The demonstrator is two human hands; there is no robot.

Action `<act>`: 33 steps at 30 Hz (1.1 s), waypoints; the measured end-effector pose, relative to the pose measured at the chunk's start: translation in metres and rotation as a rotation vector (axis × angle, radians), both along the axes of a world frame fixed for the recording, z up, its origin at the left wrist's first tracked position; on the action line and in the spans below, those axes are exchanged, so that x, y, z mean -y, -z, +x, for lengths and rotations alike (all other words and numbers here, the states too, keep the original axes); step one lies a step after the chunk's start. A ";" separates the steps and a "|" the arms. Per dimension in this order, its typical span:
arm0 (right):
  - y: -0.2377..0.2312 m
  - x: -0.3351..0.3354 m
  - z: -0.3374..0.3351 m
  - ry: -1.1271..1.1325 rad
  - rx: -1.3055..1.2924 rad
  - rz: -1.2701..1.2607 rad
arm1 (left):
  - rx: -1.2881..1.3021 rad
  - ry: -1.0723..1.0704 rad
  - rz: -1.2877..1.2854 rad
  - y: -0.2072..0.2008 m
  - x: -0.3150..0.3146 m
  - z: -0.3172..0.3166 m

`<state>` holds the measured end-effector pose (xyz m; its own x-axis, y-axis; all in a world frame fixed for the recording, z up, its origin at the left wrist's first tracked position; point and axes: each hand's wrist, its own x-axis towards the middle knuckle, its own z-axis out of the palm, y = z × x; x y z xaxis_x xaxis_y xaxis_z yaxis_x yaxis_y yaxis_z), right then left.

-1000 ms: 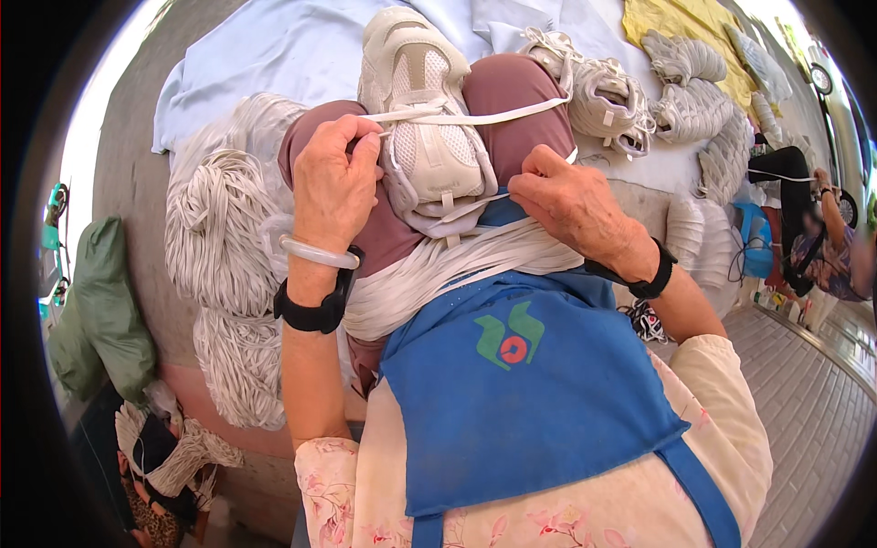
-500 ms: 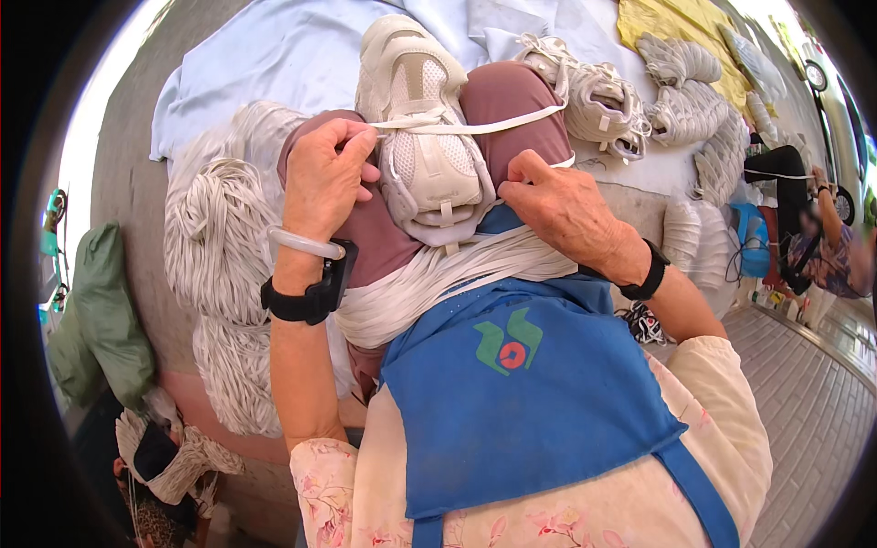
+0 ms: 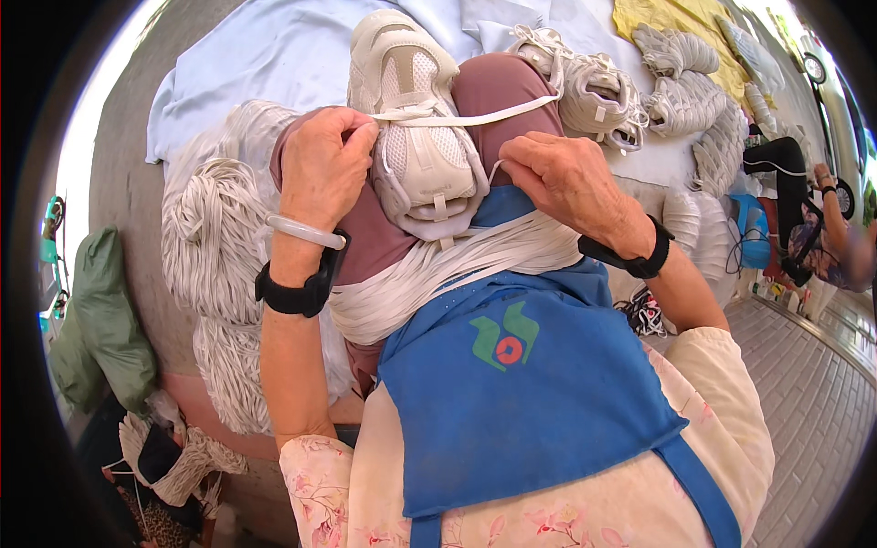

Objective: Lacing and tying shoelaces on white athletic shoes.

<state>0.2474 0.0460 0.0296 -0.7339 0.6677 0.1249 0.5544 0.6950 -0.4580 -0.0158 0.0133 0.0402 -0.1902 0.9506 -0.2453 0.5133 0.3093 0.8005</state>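
Nearest: blue cloth apron (image 3: 539, 402), soft and slightly creased, over a pale floral shirt. Across the lap, a thick swathe of off-white laces (image 3: 429, 279), flat and ribbon-like, lying sideways; probably kept there to be within easy reach.

Both hands nearly closed. Left hand (image 3: 327, 164) curled, thumb against forefinger, apparently pinching a white lace (image 3: 498, 119) where it leaves the shoe; fingertips partly hidden. Right hand (image 3: 566, 178) in a tight pinch, a thin curl of lace showing at its tip. Cannot tell whether both hold one strand.

Shoe (image 3: 429, 164) between the mauve-trousered knees, toe away, opening toward the lap. Seems wedged there so that the thighs steady it, leaving both hands for the lace. Beige and off-white: open mesh, smooth overlays, rounded bulky toe, small heel tab. The lace crosses its upper and runs flat over the right knee.

Beside the left knee, heaped lace hanks (image 3: 215, 224), limp, looped, seemingly bunched to limit tangling. Past the right knee, more pale shoes (image 3: 603, 100), laces loose, on pale cloth (image 3: 233, 78), perhaps spread to keep them clean. Beyond: ridged, plump grey-white bundles (image 3: 690, 105) and a crinkled yellow sheet (image 3: 671, 13).
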 end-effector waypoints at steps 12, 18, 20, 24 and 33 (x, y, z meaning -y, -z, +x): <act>0.013 -0.028 -0.046 0.249 -0.219 -0.010 | -0.287 -0.021 0.358 0.015 0.016 0.010; 0.013 -0.025 -0.040 0.122 -0.283 -0.006 | -0.567 0.125 0.421 0.005 0.033 0.026; 0.009 -0.027 -0.043 0.123 -0.275 -0.010 | -0.586 0.149 0.359 0.002 0.033 0.025; 0.007 -0.034 -0.047 0.096 -0.247 0.004 | -0.669 0.239 0.159 -0.005 0.022 0.022; 0.014 -0.052 -0.045 -0.101 -0.270 -0.010 | -0.565 0.126 0.393 0.020 0.022 0.028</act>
